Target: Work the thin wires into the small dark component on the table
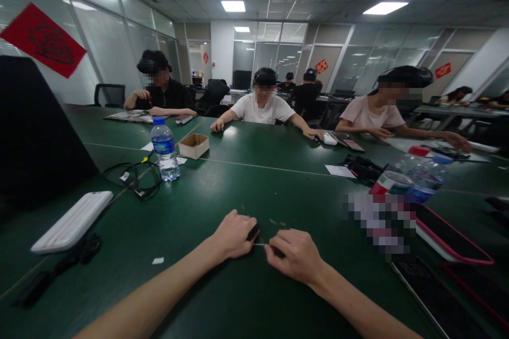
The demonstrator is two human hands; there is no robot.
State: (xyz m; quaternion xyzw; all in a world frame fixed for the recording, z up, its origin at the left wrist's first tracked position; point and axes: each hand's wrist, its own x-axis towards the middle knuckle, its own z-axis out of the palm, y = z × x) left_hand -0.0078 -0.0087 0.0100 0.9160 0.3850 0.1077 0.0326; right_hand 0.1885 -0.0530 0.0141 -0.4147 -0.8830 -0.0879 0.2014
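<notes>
My left hand [235, 234] is closed around a small black object [253, 231], mostly hidden by the fingers. Facing it, my right hand [296, 255] is closed in a pinch. A thin pale stick-like piece [260, 244] bridges the short gap between the two hands, its right end at my right fingertips. Something dark shows inside the curl of my right fingers, too covered to name. Both hands are low over the green table [207, 296]. Small pale flakes [278, 222] lie just beyond them.
On the left are a white power bank [73, 221], black cables [139, 185], a water bottle [164, 151] and a small open box [193, 146]. Bottles [427, 177] and a pink-edged phone [449, 233] are on the right. Several people sit across the table.
</notes>
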